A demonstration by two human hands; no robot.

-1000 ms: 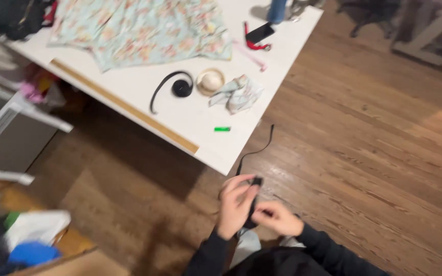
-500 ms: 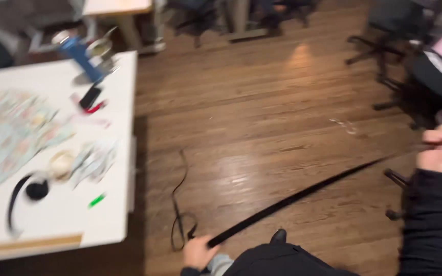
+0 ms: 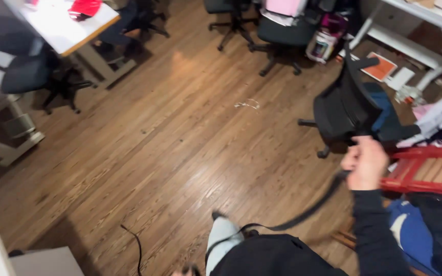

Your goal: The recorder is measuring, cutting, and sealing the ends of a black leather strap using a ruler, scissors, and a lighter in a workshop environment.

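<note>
While the right hand (image 3: 367,162) stayed out of frame's centre, fist closed tight around a black strap (image 3: 308,212), strap ran slack down toward the lap, left hand barely visible at bottom edge, grip unclear, black chair (image 3: 341,107) just behind.

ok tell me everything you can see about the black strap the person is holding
The black strap is a long, narrow, flat band, like woven webbing or tape. Its upper end is pinched in the right hand, raised out to the side. From there it slopes down and left, pulled fairly straight, above the wooden floor toward the person's lap, where its lower end is hidden.
</note>
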